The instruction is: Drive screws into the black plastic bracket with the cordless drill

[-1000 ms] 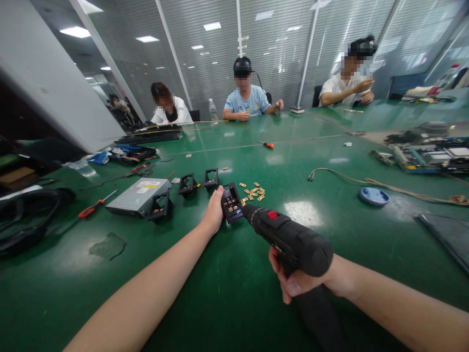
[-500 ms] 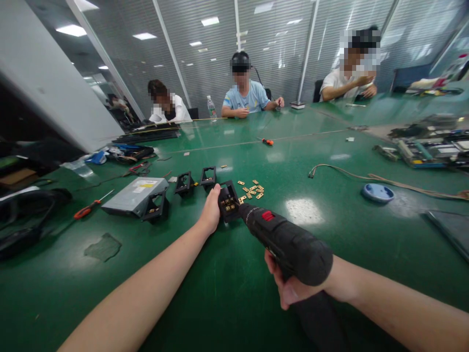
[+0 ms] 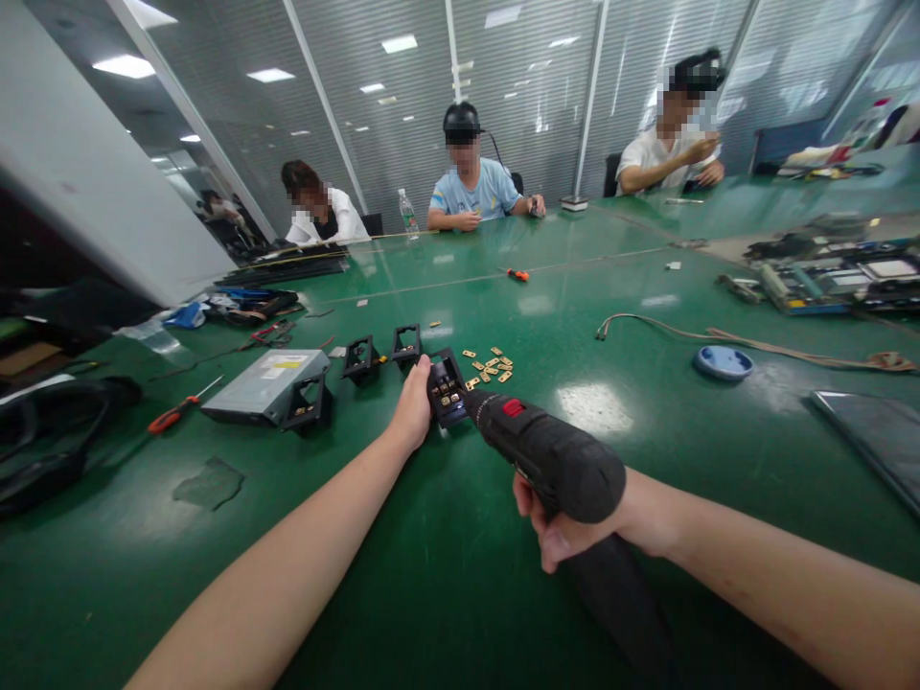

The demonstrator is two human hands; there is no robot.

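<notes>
The black box [image 3: 452,362] sat mid-frame, its long axis running away from me, pinched at its left edge by my nearer left hand [image 3: 413,407], while my right hand [image 3: 562,537], lower right of centre, wrapped a drill [image 3: 550,455] pointing up-left toward it.

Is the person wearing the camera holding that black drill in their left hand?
No, the right hand grips the drill, while the left hand holds a small black housing.
</notes>
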